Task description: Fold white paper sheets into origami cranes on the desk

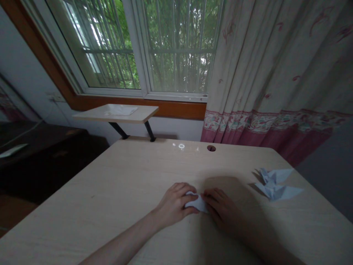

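A small folded piece of white paper [199, 204] lies on the desk between my two hands. My left hand [176, 202] is closed on its left part, with the fingers over the far side and the thumb along the near side. At its right end, my right hand [220, 206] has its fingertips bunched together and pressed on the paper. Both hands rest low against the desk top. Part of the paper is hidden under the fingers, so its full shape does not show.
Two folded paper figures with pointed wings [275, 189] stand on the right of the desk [110, 184]. A raised shelf [149, 112] at the back left holds white paper [121, 109]. A round cable hole [211, 148] is near the back edge. Behind are a barred window and a curtain [261, 73].
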Demonstrator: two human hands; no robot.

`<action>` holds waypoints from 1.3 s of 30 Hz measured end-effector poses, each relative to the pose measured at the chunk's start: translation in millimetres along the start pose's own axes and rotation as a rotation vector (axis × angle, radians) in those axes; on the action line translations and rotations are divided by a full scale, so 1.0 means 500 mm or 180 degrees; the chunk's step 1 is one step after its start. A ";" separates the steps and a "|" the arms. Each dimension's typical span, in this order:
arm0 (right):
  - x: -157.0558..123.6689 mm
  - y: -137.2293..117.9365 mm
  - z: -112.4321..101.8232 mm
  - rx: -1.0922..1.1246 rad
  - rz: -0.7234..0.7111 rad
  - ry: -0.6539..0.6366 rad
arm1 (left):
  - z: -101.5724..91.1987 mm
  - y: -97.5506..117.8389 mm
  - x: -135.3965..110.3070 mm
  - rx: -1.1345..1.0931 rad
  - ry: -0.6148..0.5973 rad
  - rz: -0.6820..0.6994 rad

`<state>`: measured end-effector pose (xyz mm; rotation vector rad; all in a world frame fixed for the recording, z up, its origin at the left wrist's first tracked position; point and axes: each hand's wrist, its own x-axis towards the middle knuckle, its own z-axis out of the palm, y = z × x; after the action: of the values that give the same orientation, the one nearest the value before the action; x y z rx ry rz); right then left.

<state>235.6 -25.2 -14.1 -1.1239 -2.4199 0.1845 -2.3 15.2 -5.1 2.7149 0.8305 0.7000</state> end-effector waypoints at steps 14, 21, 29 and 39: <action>0.006 0.006 -0.008 0.0436 0.0034 0.0156 | 0.009 -0.008 -0.003 0.0330 0.0400 0.0035; 0.004 0.011 -0.008 0.0385 0.0004 0.0218 | 0.012 -0.019 -0.005 0.0425 0.0334 -0.0106; -0.005 0.015 0.007 0.0050 -0.0095 0.0423 | 0.019 -0.016 -0.003 -0.0116 0.0226 -0.0236; -0.015 0.023 0.020 -0.0075 -0.0202 0.0321 | 0.004 -0.001 0.004 -0.0148 -0.0331 -0.0346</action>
<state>243.0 -22.5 -29.1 -1.0397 -2.3701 0.0771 0.1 16.6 -6.1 2.6170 0.9168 0.5435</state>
